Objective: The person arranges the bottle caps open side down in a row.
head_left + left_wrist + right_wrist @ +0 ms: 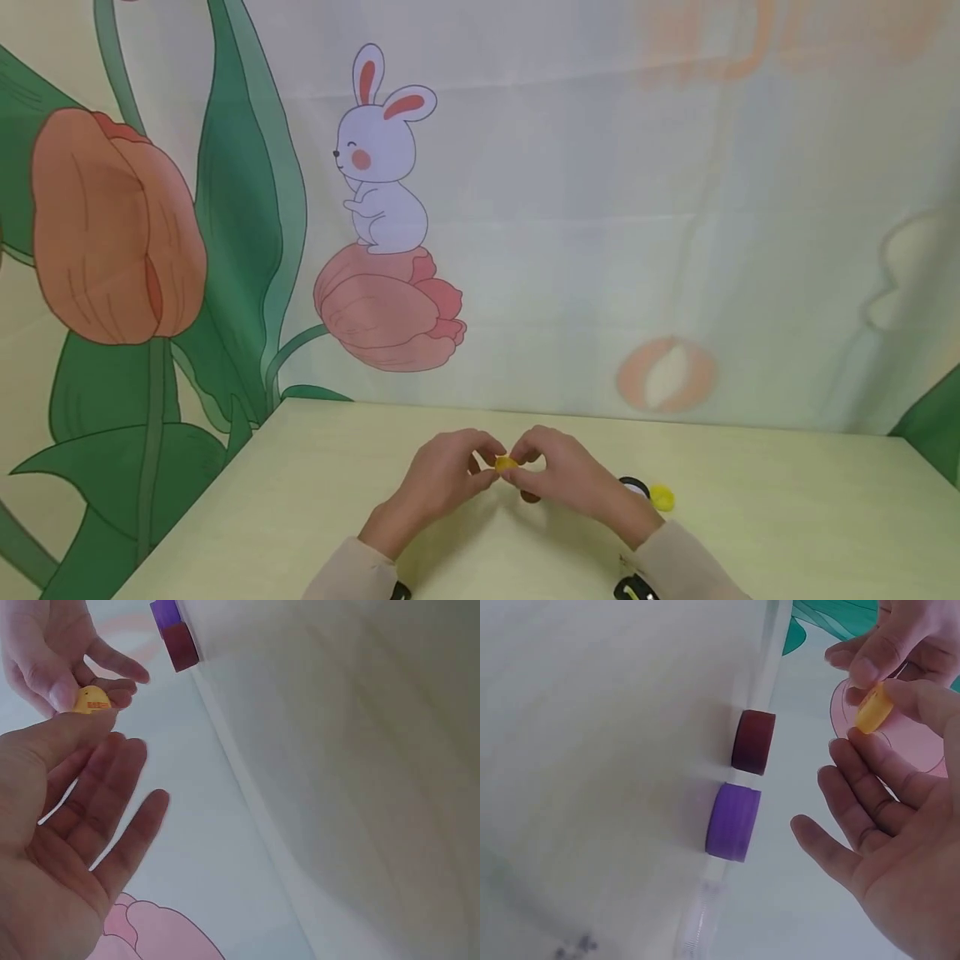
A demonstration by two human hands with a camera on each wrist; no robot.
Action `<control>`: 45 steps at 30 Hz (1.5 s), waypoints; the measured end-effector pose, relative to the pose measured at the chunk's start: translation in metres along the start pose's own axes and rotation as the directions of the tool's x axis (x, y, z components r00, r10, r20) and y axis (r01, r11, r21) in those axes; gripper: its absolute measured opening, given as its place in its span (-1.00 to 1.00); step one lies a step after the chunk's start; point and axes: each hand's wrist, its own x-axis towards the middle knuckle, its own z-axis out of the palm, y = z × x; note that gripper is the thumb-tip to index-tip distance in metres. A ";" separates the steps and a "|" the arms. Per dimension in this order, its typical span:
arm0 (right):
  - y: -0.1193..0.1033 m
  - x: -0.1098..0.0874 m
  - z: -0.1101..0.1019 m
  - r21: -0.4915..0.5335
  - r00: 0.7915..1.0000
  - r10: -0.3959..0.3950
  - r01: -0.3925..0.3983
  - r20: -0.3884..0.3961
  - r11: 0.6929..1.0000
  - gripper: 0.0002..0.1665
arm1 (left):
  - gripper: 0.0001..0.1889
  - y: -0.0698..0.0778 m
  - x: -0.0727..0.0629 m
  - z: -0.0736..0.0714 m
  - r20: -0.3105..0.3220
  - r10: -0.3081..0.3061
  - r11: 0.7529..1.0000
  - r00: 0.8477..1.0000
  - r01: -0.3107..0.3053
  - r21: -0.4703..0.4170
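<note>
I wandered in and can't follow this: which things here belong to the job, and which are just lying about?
In the job:
left hand
right hand
small yellow piece, held between them

Apparently just lying about:
dark red piece
purple piece
second yellow piece
black-rimmed thing, partly hidden

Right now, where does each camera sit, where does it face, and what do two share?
Head: on the person's head, facing forward and down across the table to the printed backdrop; left hand, right hand and sleeves show.
Left wrist: on that wrist, looking at the yellow piece and table; both hands show.
Right wrist: on that wrist, facing the same yellow piece; both hands show.
Shared: both wrist views show the yellow piece, dark red piece and purple piece.
</note>
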 end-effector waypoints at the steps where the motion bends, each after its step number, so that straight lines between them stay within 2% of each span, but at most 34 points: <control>1: 0.000 -0.001 0.000 0.005 1.000 -0.002 0.002 -0.004 1.000 -0.82 | -0.80 0.001 -0.001 0.000 -0.017 0.007 1.000 1.000 -0.007 -0.002; 11: -0.003 -0.006 -0.001 0.103 0.999 0.037 -0.037 0.005 0.994 -0.77 | -0.87 0.002 -0.005 0.001 -0.130 0.055 0.998 0.990 -0.055 -0.001; 15: -0.006 -0.006 -0.003 0.114 1.000 0.019 -0.017 -0.012 0.993 -0.79 | -0.86 0.002 -0.006 -0.002 -0.192 0.098 0.995 0.976 -0.100 0.003; 18: -0.006 -0.006 -0.004 0.096 0.999 0.000 0.003 -0.037 0.995 -0.81 | -0.86 0.002 -0.006 -0.002 -0.215 0.104 0.994 0.971 -0.107 -0.005; 25: -0.002 -0.007 -0.003 0.089 0.998 -0.033 0.038 -0.057 0.995 -0.81 | -0.89 0.003 -0.008 0.000 -0.190 0.049 0.998 0.981 -0.056 -0.031; 31: -0.001 -0.005 -0.006 0.041 0.991 -0.096 0.100 -0.090 0.994 -0.88 | -0.86 0.003 -0.006 -0.002 -0.185 0.016 1.000 0.983 -0.021 -0.022; 35: 0.000 -0.005 -0.007 0.024 0.990 -0.104 0.107 -0.094 0.994 -0.93 | -0.85 0.004 -0.006 -0.002 -0.166 -0.002 1.000 0.986 -0.002 -0.022; 45: 0.000 -0.003 -0.010 0.060 0.994 -0.082 0.087 -0.078 0.994 -0.93 | -0.77 0.005 -0.003 -0.002 -0.176 0.004 0.997 0.984 -0.018 -0.079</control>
